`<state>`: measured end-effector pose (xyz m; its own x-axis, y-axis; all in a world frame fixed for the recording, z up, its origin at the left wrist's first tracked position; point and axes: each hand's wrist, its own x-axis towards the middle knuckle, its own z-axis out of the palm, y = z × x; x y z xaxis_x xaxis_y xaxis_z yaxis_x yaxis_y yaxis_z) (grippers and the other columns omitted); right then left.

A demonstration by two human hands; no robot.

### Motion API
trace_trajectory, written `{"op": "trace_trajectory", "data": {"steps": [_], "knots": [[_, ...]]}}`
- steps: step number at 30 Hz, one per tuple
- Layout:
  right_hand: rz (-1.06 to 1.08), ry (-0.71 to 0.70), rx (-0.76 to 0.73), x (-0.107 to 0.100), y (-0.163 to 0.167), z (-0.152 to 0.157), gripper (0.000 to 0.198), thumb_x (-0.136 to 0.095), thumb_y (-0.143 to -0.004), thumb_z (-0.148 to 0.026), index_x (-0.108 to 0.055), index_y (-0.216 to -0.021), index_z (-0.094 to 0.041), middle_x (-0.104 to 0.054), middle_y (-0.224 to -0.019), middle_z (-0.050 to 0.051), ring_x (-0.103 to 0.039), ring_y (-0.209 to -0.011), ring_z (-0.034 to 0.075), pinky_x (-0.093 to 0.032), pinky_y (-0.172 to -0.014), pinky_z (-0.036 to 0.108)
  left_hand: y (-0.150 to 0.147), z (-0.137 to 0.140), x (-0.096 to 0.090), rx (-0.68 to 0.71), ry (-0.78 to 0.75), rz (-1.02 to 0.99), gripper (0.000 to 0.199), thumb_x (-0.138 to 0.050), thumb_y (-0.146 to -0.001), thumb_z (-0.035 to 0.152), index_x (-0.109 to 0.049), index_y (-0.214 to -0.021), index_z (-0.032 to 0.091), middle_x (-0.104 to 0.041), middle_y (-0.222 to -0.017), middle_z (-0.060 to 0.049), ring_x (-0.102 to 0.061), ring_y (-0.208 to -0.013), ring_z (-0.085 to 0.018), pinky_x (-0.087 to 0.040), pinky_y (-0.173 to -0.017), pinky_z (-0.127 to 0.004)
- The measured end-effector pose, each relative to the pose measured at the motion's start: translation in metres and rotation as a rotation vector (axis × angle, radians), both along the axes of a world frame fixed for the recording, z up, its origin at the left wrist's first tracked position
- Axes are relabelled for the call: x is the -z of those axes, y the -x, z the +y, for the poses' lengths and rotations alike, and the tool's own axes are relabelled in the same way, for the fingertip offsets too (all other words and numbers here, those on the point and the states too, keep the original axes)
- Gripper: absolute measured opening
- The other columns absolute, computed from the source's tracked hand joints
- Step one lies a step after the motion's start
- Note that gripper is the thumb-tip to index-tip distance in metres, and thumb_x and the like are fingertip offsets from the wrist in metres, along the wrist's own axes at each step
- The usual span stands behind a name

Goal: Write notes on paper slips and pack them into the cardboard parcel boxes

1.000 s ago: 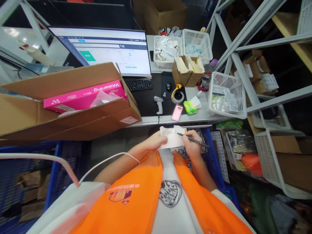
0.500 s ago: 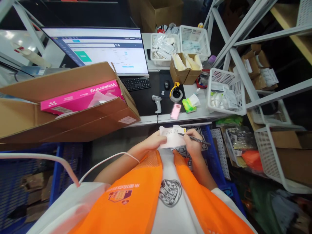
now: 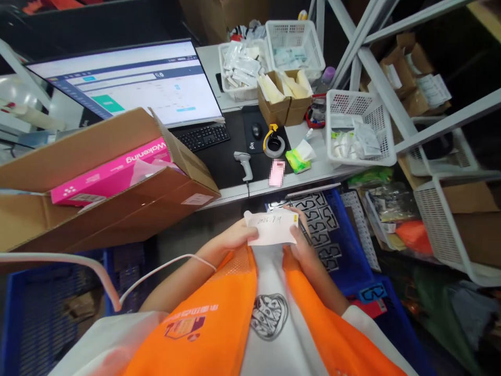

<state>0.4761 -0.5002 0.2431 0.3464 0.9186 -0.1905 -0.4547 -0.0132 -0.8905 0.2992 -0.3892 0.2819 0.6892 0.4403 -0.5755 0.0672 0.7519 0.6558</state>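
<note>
A white slip of paper (image 3: pixel 270 232) with a handwritten line along its top and a small yellow mark at its right corner is held level in front of my chest. My left hand (image 3: pixel 238 235) pinches its left edge, thumb on top. On the right edge my right hand (image 3: pixel 301 241) grips it, the thumb lying over the paper. A dark pen (image 3: pixel 306 233) shows partly along the outer side of my right hand; most of it is hidden. Beyond the slip, on the desk, lie a grey barcode scanner (image 3: pixel 245 166) and a pink blurred item (image 3: pixel 277 173).
An open cardboard box (image 3: pixel 188 183) with a pink package (image 3: pixel 113 172) stands at left, before the monitor (image 3: pixel 133 78). Tape roll (image 3: pixel 274 145), tissue pack (image 3: pixel 298 161) and white baskets (image 3: pixel 360 162) lie to the right. A blue crate (image 3: pixel 352 261) sits below the desk.
My right hand has stopped holding the pen tip against the paper and now grips the slip's right edge. The view has shifted, and the slip is a little lower.
</note>
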Motion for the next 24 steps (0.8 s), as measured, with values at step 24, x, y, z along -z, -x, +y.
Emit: {"op": "trace_trajectory", "data": {"steps": [24], "knots": [[-0.014, 0.321, 0.058, -0.001, 0.007, 0.027, 0.045, -0.08, -0.071, -0.035, -0.055, -0.106, -0.023, -0.075, -0.092, 0.0, -0.07, -0.08, 0.019, -0.056, -0.075, 0.031, 0.008, -0.001, 0.009, -0.168, 0.018, 0.111, 0.053, -0.086, -0.061, 0.026, -0.074, -0.109, 0.007, -0.076, -0.099, -0.014, -0.071, -0.084, -0.024, -0.055, -0.081, -0.035]]}}
